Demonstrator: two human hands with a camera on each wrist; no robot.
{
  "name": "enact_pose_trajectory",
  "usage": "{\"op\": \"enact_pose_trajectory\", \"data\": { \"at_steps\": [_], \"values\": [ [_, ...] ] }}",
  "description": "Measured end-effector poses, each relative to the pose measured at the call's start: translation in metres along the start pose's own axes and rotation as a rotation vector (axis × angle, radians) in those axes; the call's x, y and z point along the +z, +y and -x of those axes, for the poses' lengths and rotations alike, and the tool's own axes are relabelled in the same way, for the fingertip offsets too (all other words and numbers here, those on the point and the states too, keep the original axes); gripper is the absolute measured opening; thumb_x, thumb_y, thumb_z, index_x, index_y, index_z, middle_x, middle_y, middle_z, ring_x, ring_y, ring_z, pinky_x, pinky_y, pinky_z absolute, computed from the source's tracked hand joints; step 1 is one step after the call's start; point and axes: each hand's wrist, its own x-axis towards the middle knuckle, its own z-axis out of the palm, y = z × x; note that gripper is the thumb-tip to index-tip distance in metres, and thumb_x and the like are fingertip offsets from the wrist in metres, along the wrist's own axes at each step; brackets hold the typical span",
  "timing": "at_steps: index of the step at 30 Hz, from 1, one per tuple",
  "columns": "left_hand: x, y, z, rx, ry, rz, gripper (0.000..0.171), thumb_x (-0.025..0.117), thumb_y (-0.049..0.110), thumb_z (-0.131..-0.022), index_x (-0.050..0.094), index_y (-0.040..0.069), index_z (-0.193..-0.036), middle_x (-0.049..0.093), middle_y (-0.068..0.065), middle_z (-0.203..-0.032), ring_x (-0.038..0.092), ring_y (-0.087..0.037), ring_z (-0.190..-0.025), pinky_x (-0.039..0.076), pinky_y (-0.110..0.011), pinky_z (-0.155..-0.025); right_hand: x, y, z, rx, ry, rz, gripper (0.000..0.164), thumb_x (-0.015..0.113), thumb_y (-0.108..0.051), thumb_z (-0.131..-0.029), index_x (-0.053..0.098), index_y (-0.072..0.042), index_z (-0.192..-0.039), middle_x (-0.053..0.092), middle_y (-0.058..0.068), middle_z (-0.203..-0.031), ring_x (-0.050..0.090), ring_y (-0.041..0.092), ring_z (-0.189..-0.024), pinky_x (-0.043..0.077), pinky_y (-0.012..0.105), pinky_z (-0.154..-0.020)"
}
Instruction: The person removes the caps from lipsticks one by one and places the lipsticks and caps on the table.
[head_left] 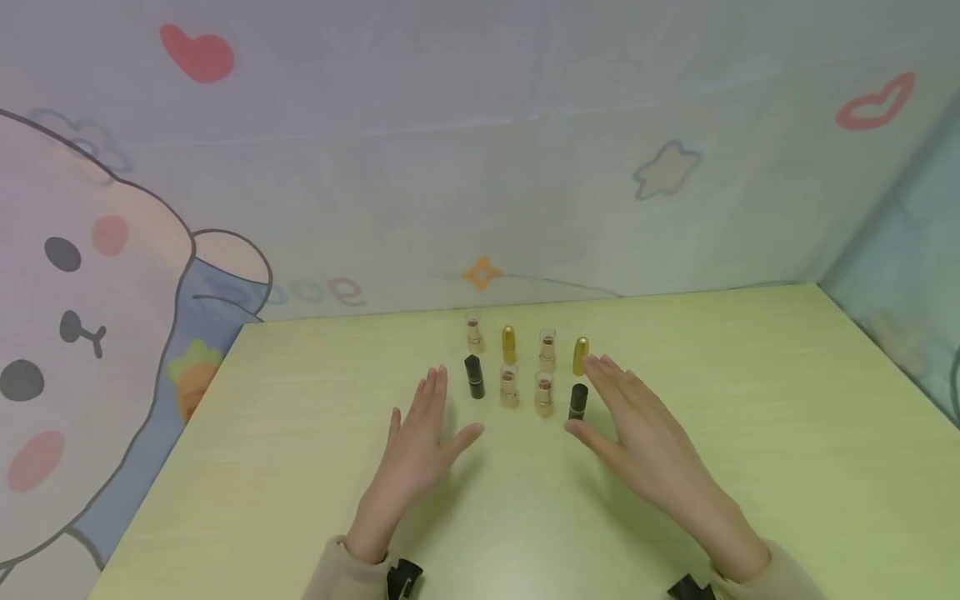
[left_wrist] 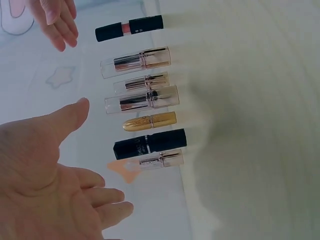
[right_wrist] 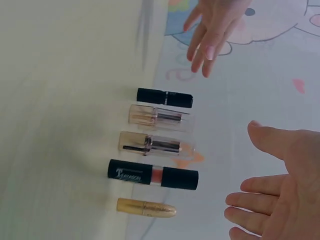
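Several lipsticks stand upright in two rows on the table. Along the front row, a black lipstick [head_left: 475, 377] is at the left end and a black lipstick with a reddish band [right_wrist: 157, 175] at the right end, with two clear-capped lipsticks [head_left: 509, 387] between them. Behind them, clear-capped lipsticks [head_left: 547, 350] alternate with gold bullet-shaped lipsticks [head_left: 509, 343]. My left hand [head_left: 416, 454] is held left of the group, fingers extended and thumb apart. On the other side, my right hand [head_left: 651, 442] has straight fingers, its fingertips overlapping the right gold lipstick [head_left: 581, 356] in the head view. Neither hand holds anything.
The pale yellow-green table [head_left: 300, 500] meets a printed cloth backdrop [head_left: 420, 200] just behind the lipsticks. A cartoon bear [head_left: 90, 333] is printed at the left. Another cloth [head_left: 915, 250] hangs along the right side. Both wrists have black straps [head_left: 403, 577] near beige sleeves.
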Motion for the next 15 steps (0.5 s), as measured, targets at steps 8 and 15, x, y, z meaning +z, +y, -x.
{"op": "enact_pose_trajectory", "data": {
  "at_steps": [8,15],
  "values": [
    [-0.001,-0.006,-0.013,-0.032,0.038,0.25,0.09,0.072,0.032,-0.085,0.019,0.009,-0.153,0.02,-0.011,-0.16,0.018,-0.032,-0.149,0.018,-0.053,-0.119,0.0,-0.015,-0.015,0.015,0.001,-0.067,0.068,0.062,-0.042,-0.092,0.038,-0.009,-0.146,0.04,0.012,-0.152,0.035,0.035,-0.141,0.03,0.053,-0.114],
    [-0.002,-0.009,-0.024,-0.086,0.05,0.4,0.082,0.073,0.03,-0.085,0.027,0.014,-0.152,0.03,-0.008,-0.157,0.027,-0.032,-0.146,0.028,-0.052,-0.116,0.001,-0.022,-0.026,-0.003,0.028,-0.08,0.061,0.065,-0.037,-0.091,0.045,-0.011,-0.142,0.047,0.015,-0.147,0.043,0.037,-0.136,0.036,0.055,-0.11]
  ]
}}
